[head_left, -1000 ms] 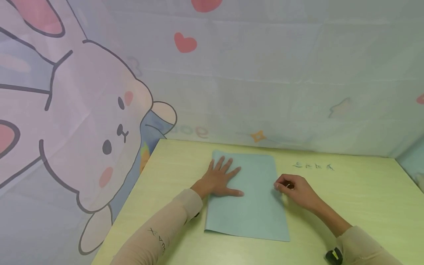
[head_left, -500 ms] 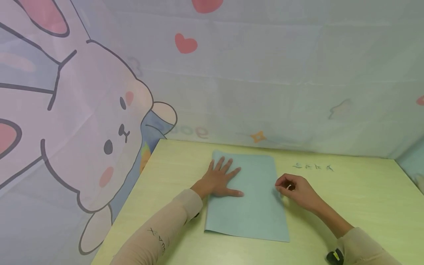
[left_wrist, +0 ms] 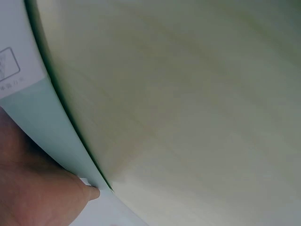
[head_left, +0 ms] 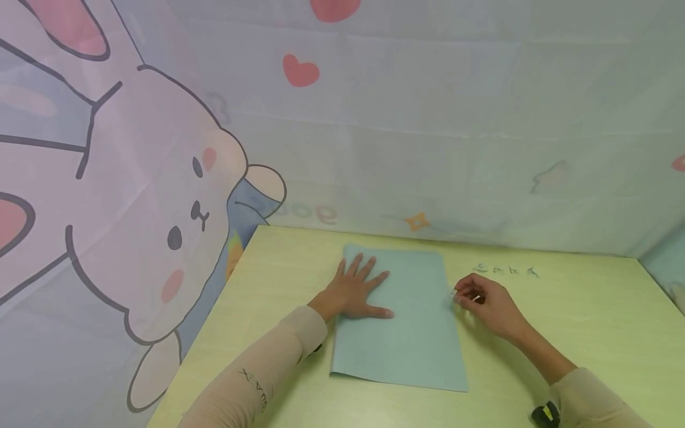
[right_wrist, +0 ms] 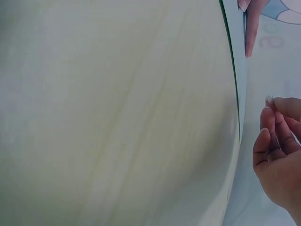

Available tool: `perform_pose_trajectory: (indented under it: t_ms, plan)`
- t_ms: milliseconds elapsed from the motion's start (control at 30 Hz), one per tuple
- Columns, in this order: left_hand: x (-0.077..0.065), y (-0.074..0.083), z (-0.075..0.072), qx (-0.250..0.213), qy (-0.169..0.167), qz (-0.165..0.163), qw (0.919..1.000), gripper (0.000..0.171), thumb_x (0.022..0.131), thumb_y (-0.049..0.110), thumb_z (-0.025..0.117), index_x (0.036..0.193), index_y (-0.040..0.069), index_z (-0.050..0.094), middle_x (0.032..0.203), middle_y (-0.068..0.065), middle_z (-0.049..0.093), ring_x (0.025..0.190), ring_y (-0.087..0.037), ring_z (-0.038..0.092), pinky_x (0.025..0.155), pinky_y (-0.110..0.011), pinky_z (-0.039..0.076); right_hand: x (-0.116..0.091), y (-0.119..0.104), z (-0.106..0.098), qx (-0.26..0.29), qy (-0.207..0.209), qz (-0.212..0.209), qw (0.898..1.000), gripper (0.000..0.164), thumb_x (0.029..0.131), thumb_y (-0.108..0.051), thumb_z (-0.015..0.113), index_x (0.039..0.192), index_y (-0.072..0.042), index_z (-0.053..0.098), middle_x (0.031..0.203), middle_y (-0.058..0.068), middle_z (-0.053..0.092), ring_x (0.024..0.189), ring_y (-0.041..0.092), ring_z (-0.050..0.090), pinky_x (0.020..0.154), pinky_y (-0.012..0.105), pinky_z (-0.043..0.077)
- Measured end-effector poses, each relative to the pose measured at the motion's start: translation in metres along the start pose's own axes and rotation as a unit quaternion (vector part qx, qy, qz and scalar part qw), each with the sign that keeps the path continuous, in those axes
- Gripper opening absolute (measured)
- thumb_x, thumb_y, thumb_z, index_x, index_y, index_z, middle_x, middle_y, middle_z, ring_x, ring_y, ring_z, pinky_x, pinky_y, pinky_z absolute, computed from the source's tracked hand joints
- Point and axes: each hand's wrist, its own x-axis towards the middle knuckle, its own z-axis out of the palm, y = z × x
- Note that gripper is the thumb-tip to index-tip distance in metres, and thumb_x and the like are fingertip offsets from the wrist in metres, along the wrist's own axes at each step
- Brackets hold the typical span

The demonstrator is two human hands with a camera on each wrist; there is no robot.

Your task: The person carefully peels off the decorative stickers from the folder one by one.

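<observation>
Take the blue-green folder (head_left: pixel 401 351) as your landmark: it lies flat on the pale yellow table (head_left: pixel 567 321), directly under your left palm, its near left corner slightly curled. Your left hand (head_left: pixel 355 291) presses on its left half, nearer the far edge than the near one. Those fingers are spread, the thumb pointing across towards the folder's middle, so the cover lies beneath them and stretches out to their right.

At the folder's right edge you have your right hand (head_left: pixel 492 306), its fingers curled and thumb and forefinger pinching a small pale bit (head_left: pixel 453 292), too small to identify. The edge runs just beside those fingertips; whether they touch it, you cannot tell from these views.

Right of the folder's far right corner, four small bluish things (head_left: pixel 514 270) sit in a row, past your right hand. Beyond the folder's far edge hangs a pale cloth (head_left: pixel 428 119) with printed hearts, and a large rabbit print (head_left: pixel 160 178) fills the area to the folder's left.
</observation>
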Motion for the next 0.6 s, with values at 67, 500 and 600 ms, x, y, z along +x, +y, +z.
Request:
perform_pose_trajectory:
  t_ms: [67,500,600]
  plan:
    - [-0.001,0.000,-0.002,-0.001,-0.001,0.001,1.0000,0.103,0.090,0.090,0.046,0.171,0.036,0.016,0.179,-0.008,0.002,0.163,-0.037,-0.006,0.127,-0.065,0.002,0.000,0.002,-0.002,-0.005,0.005,0.010,1.000,0.009,0.102,-0.013,0.073,0.109,-0.008,0.070,0.097,0.004,0.073,0.086,0.018,0.070,0.072,0.026,0.056]
    - [0.000,0.000,0.000,0.008,0.000,0.002,1.0000,0.104,0.089,0.092,0.044,0.172,0.036,0.015,0.179,-0.008,0.002,0.163,-0.037,-0.005,0.127,-0.065,0.004,-0.003,0.023,-0.026,-0.037,0.022,0.030,0.999,0.012,0.106,-0.015,0.069,0.112,-0.006,0.074,0.092,0.008,0.074,0.080,0.024,0.069,0.061,0.028,0.051]
    - [0.001,-0.001,0.001,0.011,-0.002,0.000,0.9999,0.104,0.088,0.093,0.042,0.171,0.037,0.014,0.179,-0.007,0.001,0.163,-0.037,-0.006,0.127,-0.065,0.003,-0.003,0.030,-0.033,-0.043,0.035,0.035,0.998,0.016,0.107,-0.017,0.067,0.115,-0.006,0.075,0.094,0.010,0.074,0.081,0.025,0.069,0.060,0.028,0.050]
